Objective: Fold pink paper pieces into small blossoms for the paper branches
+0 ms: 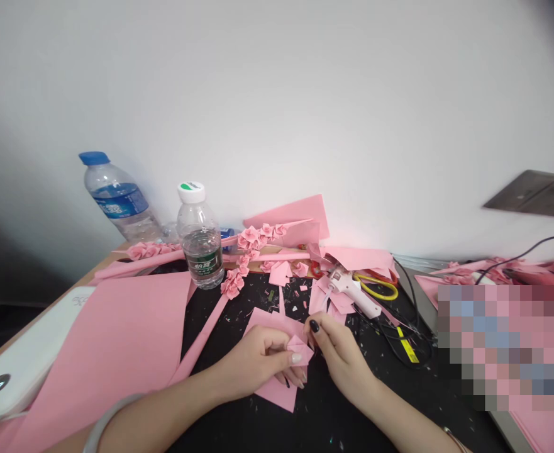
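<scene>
A small folded piece of pink paper (300, 350) is pinched between the thumb and fingers of my left hand (268, 360), near the middle of the black work surface. Just right of it, my right hand (336, 346) has its fingers curled together at the paper's right edge; whether they grip it is hard to tell. Beneath my left hand lies a flat pink sheet (277, 396). Folded pink paper roses (233, 283) on a long rolled paper stem stand behind and to the left. A pale pink glue gun (352, 290) rests behind my right hand.
Two water bottles, one with a white cap (204, 251) and one with a blue cap (123, 200), stand at the back left. Large pink sheets (130, 321) and a white device (31, 352) lie left. Yellow-handled scissors (378, 287) and black cables (415, 308) lie right.
</scene>
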{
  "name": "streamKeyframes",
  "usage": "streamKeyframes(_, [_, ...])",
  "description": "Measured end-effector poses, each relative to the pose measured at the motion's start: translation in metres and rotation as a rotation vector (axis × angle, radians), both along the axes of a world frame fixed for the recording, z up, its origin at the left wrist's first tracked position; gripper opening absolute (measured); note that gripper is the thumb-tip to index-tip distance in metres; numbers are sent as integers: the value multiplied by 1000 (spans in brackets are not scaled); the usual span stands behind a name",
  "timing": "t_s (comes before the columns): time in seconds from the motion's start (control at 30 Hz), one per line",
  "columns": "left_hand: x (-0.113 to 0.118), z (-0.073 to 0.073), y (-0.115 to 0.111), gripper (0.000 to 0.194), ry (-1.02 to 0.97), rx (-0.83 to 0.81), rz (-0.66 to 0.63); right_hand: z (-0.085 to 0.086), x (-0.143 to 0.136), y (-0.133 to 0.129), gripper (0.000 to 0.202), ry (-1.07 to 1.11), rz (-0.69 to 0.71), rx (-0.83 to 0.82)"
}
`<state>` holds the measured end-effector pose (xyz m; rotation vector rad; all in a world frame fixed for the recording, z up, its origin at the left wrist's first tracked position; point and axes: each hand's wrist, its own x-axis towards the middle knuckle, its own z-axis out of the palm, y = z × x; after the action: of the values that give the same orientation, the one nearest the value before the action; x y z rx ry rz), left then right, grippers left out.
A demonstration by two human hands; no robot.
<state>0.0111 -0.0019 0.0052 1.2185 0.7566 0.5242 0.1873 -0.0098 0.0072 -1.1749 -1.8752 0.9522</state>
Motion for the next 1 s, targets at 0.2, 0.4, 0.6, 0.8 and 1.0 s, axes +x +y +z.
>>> streamKeyframes(0.2, [1,-11,5,29,-46,-18,144,0,1,1,16,74,-61,133])
streamKeyframes(0.4, [1,-8,5,29,-35,6,185,-2,-2,-1,12,86,-93,90])
streamKeyframes(0.6, [1,-3,3,25,26,45,201,0,-7,-3,11,142,-85,-55])
streamKeyframes(0.8, [3,-4,-1,21,47,96,175,-1,-10,-5,5,288,-82,-189])
streamKeyframes(1.0, [6,-3,-3,25,52,44,145,2,-12,-6,16,329,-69,-182])
